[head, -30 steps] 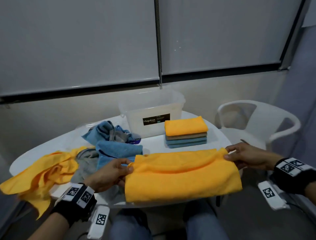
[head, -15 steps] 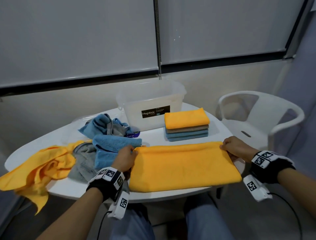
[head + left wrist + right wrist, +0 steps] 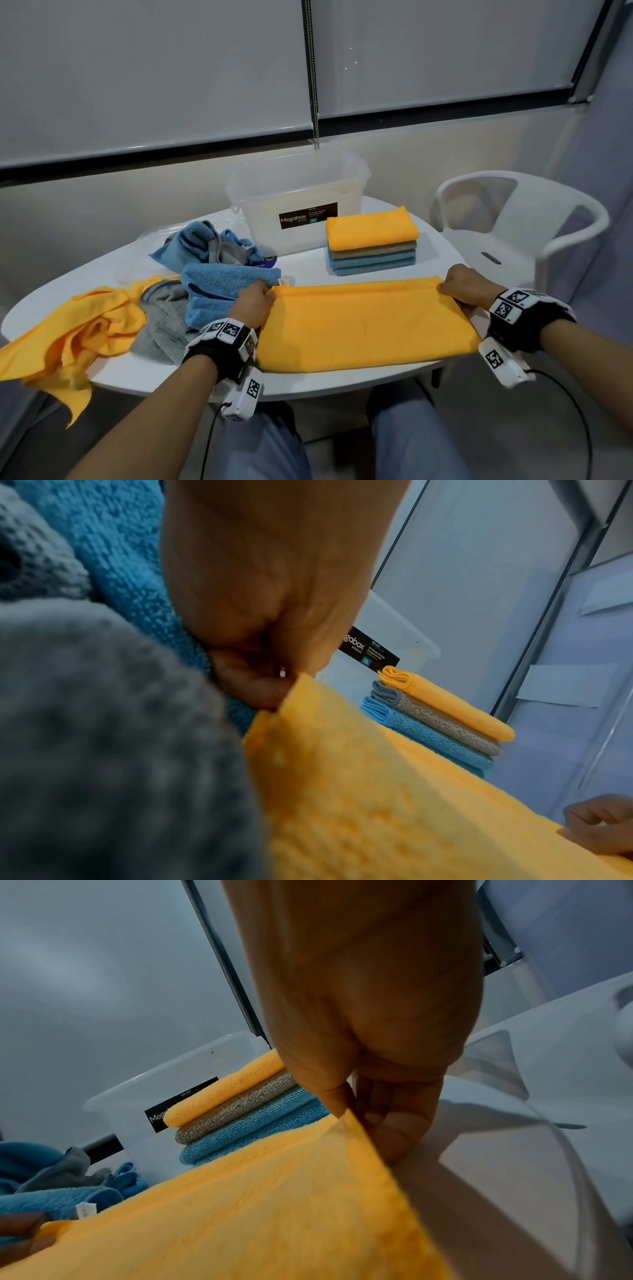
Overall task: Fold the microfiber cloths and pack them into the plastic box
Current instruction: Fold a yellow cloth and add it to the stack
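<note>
Now both hands pinch far corners of yellow cloth [image 3: 366, 325]: L hand [image 3: 251, 305], R hand [image 3: 462, 286]; grip prob. tight.

A half-folded cloth [image 3: 366, 325] lies at the table's [image 3: 301, 270] near edge, the left hand [image 3: 251, 305] at its far left corner, the right hand [image 3: 464, 286] at its far right. Behind it sits a stack of folded cloths [image 3: 371, 245], touching the box [image 3: 294, 202] behind it. A heap of loose cloths [image 3: 164, 301] lies left; a chair [image 3: 520, 233] stands right.
</note>
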The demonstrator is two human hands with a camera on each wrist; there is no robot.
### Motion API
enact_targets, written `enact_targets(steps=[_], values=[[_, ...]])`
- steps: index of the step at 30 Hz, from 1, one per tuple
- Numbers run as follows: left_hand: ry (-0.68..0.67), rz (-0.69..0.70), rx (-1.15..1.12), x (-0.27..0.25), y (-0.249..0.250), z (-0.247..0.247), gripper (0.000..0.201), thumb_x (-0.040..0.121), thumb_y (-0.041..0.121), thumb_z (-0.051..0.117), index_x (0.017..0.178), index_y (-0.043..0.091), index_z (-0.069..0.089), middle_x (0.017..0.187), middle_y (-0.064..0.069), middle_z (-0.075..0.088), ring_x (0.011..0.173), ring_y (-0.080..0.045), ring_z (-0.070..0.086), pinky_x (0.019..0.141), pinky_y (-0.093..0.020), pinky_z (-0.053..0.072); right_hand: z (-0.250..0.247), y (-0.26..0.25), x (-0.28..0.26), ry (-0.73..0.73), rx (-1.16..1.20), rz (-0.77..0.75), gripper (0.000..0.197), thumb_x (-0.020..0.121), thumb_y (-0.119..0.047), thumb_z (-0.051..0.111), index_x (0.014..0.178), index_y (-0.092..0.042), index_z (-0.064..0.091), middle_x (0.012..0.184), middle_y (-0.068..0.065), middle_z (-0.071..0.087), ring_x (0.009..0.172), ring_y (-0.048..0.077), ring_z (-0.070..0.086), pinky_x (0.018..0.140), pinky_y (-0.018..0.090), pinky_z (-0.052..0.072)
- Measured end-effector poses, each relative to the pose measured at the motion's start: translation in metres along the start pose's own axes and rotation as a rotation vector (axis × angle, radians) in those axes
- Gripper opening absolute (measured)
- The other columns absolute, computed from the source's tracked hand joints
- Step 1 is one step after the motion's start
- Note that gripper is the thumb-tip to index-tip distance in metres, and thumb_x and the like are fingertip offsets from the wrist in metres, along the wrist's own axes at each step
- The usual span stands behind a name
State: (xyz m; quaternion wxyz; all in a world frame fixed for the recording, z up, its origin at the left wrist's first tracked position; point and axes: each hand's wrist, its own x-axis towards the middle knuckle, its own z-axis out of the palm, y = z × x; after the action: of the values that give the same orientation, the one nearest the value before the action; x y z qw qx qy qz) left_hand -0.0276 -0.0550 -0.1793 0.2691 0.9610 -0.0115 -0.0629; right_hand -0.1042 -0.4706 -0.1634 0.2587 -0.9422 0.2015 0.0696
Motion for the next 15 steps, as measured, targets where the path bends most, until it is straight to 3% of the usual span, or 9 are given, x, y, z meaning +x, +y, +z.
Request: enact_targets(steps=[5,9,12,15], values=[[-0.004,-0.015,0.010,0.000,0.003,0.001,0.025,0.101,0.025,0.050,0.114,0.005,0.057,0.118,-0.020,0.061,0.109,-0.035,0.057,0.083,-0.037,0.040,0.002,0.004,0.002,0.037,0.017,0.013,0.028,0.094,-0.022,0.063,0.073,-0.009,0.049,0.074,0.009,0.056,0.068,0.021,0.055,0.054,0.029,0.038],[-0.019,-0.013,0.025,0.000,0.005,-0.001,0.026,0.101,0.025,0.050,0.115,0.004,0.057,0.119,-0.020,0.061,0.113,-0.036,0.056,0.087,-0.038,0.041,0.001,0.005,-0.002,0.037,0.082,0.049,0.028,0.093,-0.026,0.066,0.083,-0.002,0.057,0.075,0.017,0.064,0.063,0.028,0.063,0.055,0.035,0.054],[-0.010,0.012,-0.002,-0.002,0.003,-0.004,0.021,0.101,0.028,0.050,0.096,0.008,0.054,0.102,-0.017,0.062,0.099,-0.033,0.058,0.080,-0.035,0.040,0.000,0.006,-0.003,0.032,0.124,0.060,0.031,0.094,-0.028,0.065,0.086,0.002,0.059,0.073,0.019,0.065,0.057,0.031,0.064,0.053,0.039,0.058],[0.015,0.043,-0.052,-0.003,-0.009,-0.014,0.039,0.105,0.039,0.041,0.083,0.009,0.054,0.083,-0.010,0.057,0.089,-0.032,0.060,0.074,-0.034,0.037,0.001,0.005,-0.004,-0.017,0.228,0.056,0.042,0.094,-0.036,0.066,0.077,0.001,0.055,0.057,0.017,0.062,0.044,0.028,0.059,0.046,0.032,0.051]])
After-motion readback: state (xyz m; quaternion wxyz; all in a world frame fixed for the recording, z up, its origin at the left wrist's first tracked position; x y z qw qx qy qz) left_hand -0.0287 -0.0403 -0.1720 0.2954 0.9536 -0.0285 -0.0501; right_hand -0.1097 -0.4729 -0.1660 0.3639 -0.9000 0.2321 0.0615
